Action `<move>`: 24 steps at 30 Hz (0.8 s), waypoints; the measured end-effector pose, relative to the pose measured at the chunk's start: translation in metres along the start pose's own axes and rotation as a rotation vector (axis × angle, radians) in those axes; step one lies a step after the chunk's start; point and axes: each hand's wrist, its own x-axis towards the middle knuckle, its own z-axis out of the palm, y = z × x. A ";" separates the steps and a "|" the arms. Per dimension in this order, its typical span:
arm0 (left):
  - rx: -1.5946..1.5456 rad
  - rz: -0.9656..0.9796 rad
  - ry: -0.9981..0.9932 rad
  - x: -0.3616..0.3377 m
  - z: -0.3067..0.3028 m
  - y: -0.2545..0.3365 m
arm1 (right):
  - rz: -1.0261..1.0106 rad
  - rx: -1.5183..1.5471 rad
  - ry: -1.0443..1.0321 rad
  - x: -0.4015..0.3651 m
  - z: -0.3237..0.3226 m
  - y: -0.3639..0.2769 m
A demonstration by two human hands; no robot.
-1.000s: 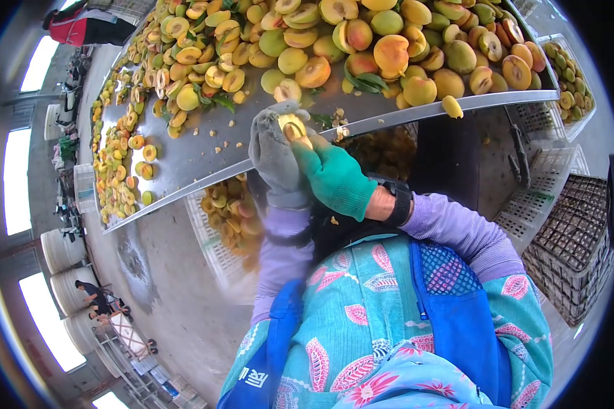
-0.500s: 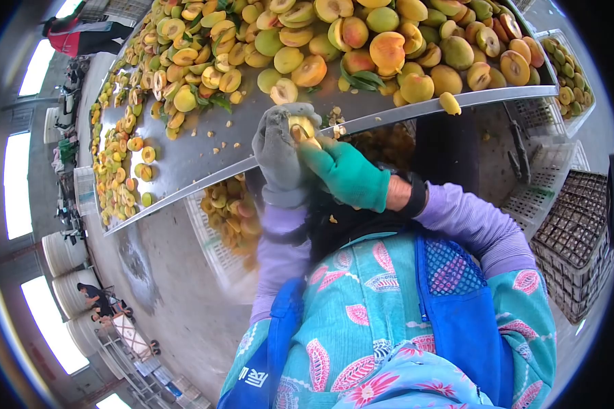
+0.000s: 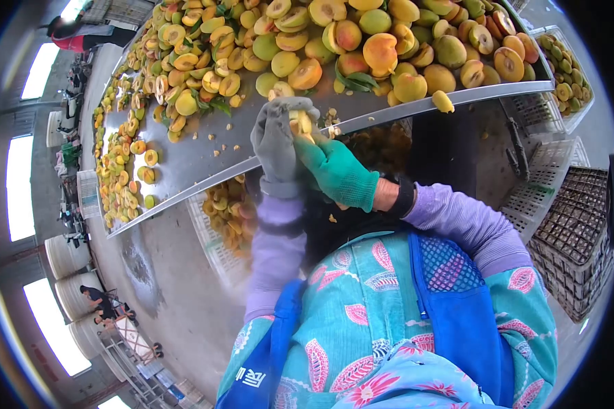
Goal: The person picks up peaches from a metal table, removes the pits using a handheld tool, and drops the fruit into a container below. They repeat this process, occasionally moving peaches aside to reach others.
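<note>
My left hand (image 3: 280, 143), in a grey glove, is closed round a yellow fruit piece (image 3: 300, 124) near the table's front edge. My right hand (image 3: 341, 170), in a green glove, presses against that piece from the right, its fingers curled. A small tan end shows below the right palm; whatever the fingers grip is hidden. Beyond both hands, halved and whole fruits (image 3: 307, 73) with a few green leaves (image 3: 356, 79) lie heaped on the metal table (image 3: 205, 160). Small pits (image 3: 331, 117) lie just beyond my hands.
The table's raised rim (image 3: 389, 117) runs across in front of me. Below it at left is a crate of fruit (image 3: 228, 218). At right stand a white crate (image 3: 542, 184), a dark crate stack (image 3: 573, 225) and a filled fruit crate (image 3: 569, 75). People are far left.
My right hand has shifted slightly left and down, and its fingers have moved over the fruit piece. The grey glove has turned a little round it. The view has shifted slightly.
</note>
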 end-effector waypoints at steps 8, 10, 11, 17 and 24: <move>0.234 0.066 -0.061 -0.001 -0.001 0.006 | 0.271 0.103 -0.136 -0.005 -0.006 -0.019; 0.290 0.098 -0.023 -0.007 0.003 0.010 | 0.315 0.153 -0.125 -0.008 -0.003 -0.021; 0.216 0.031 -0.016 -0.009 0.002 0.010 | 0.258 0.103 -0.098 -0.003 -0.003 -0.006; 0.360 0.128 -0.005 -0.010 0.007 0.013 | 0.206 0.213 -0.171 -0.004 -0.006 -0.018; 0.024 -0.330 -0.158 0.009 -0.008 0.017 | 0.337 0.254 -0.123 -0.005 -0.009 -0.016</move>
